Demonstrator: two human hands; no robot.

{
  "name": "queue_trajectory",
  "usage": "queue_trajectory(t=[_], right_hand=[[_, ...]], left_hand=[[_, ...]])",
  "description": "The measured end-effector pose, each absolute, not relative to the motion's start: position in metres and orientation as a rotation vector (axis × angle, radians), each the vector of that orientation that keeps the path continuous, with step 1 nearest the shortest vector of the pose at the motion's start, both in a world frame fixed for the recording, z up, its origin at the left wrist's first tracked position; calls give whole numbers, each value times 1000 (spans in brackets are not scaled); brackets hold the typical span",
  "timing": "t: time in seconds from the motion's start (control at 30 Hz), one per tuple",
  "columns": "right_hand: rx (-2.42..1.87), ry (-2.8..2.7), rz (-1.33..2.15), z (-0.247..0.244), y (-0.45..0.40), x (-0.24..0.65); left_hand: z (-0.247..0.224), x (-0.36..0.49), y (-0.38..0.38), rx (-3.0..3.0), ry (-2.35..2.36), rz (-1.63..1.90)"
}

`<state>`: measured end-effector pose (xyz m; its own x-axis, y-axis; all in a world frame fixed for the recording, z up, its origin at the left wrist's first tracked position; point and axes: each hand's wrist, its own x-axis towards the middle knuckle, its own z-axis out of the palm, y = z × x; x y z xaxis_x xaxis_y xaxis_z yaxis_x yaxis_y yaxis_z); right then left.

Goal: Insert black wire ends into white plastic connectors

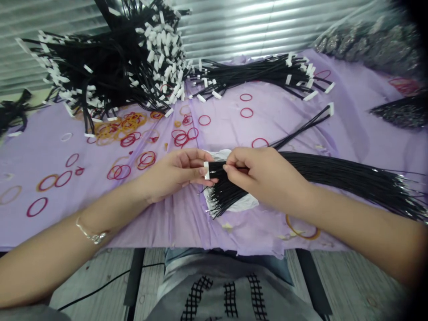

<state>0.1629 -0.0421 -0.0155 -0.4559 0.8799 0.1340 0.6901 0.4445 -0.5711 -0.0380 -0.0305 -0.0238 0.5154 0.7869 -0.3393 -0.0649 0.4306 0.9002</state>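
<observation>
Closing firmly on one bunch of wires, both hands are working side by side near the middle of the table: the left hand is clamped around a small white plastic connector, and the right hand is pinching the thin black wires just right of it. These wires are fanning down and left, ending in fine silver tips.

Silver horizontal window blinds are lining the far side, behind a wrinkled lavender cloth that is covering the table. A large heap of black wires with white connectors is rising at the far left, while a smaller flat bundle of the same white-ended wires is lying at the far centre-right. A clear plastic bag of dark contents is sitting in the far right corner. A long sheaf of black wires is stretching right from beneath the right hand. A crumpled white sheet is lying under the held wires. Red and orange rubber bands are scattered across the cloth, mostly left of the hands. A thin silver bracelet is circling the left wrist.
</observation>
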Motion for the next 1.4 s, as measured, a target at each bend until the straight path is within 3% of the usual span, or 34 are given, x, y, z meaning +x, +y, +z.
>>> queue_trajectory(t=[1.4], right_hand=[[-1220,-2390,613,-22,-44,157]], left_hand=[[-28,-38,-33,1070,918,605]])
